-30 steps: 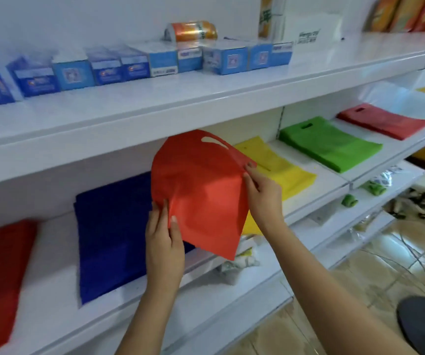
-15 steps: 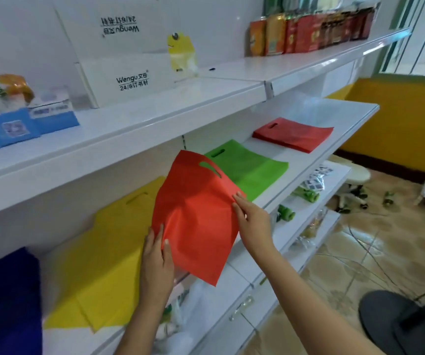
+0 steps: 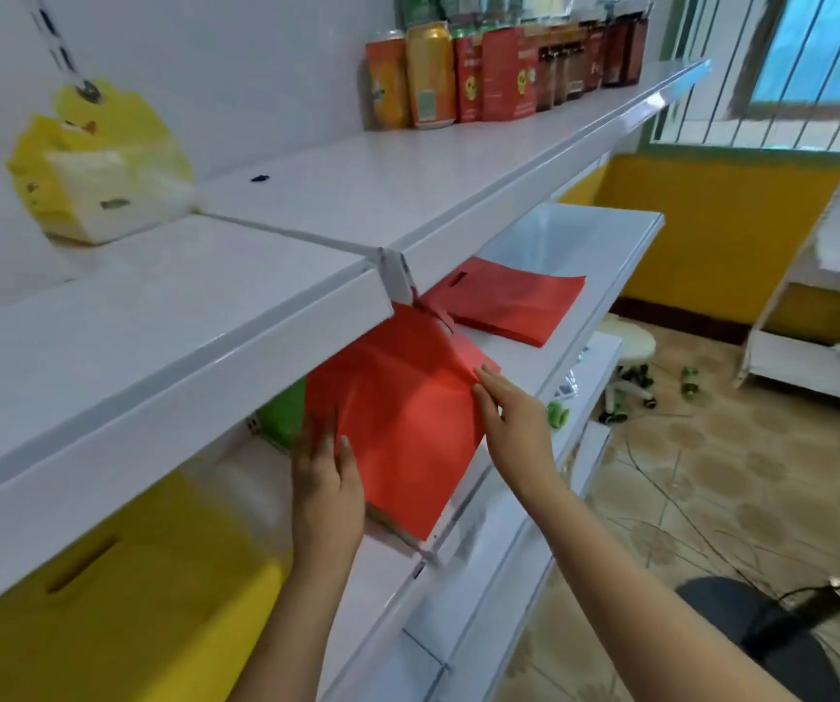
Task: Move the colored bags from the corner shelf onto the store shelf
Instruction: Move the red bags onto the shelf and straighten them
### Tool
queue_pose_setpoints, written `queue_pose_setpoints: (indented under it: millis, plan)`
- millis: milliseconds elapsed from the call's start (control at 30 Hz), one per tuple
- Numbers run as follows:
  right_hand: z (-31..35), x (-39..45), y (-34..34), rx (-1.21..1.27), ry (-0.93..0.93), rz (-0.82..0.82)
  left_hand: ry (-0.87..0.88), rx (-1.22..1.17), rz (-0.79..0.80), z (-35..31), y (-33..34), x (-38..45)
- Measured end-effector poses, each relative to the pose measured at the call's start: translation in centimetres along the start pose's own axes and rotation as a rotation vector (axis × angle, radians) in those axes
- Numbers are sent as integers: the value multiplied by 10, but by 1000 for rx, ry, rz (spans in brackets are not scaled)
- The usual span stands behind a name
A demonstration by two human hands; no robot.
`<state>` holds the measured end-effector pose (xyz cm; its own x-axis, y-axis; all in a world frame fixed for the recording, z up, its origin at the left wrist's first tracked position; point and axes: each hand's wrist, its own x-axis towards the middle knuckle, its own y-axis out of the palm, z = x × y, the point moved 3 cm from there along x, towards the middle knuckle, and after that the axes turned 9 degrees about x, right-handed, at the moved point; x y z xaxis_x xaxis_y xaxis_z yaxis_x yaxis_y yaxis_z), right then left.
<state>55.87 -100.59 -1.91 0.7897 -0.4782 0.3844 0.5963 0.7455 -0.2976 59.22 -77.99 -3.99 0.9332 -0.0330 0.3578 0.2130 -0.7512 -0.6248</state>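
Fingers of both my hands on the flat orange-red fabric bag [image 3: 403,423], at the middle white shelf [image 3: 524,367].

My left hand [image 3: 327,494] pinches the bag's lower left edge, thumb on top; my right hand [image 3: 514,423] grips its right edge with fingers almost straight. The bag lies over a green bag [image 3: 284,410] and partly under the upper white shelf board [image 3: 165,357]. A darker red flat bag [image 3: 509,304] lies just beyond, a yellow bag [image 3: 119,600] to the left. Drink cans [image 3: 410,76] stand above; the tiled floor [image 3: 711,473] is on the right.

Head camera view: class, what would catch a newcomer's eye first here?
First, the bright orange-red flat fabric bag held by the left hand and right hand over the white middle shelf. Then the darker red bag lying farther along, and the yellow bag at lower left.
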Motion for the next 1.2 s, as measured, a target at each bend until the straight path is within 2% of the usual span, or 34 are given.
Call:
queue_pose_setpoints:
  millis: [133,300,600,733,867,1033,1133,1200]
  plan:
    - [-37,50,-34,-11,20,-46,51,-26,57,-32,53,31]
    - [-96,121,-76,-33,34,-61,22,-14,120,-66,131,69]
    - [-188,249,-136,-55,-5,124,-84,104,109,-142,249,104]
    - [-218,293,-136,-65,-12,189,-154,121,121,-162,277,113]
    - [-244,327,-123,-68,-16,233,-268,22,108,-165,291,134]
    - [-266,358,-106,-123,-42,337,-377,168,-96,-137,299,171]
    - [-270,379,-99,-176,-93,440,-539,139,-7,-122,304,187]
    - [-269,396,-97,-170,-109,462,-539,153,4,-121,307,189]
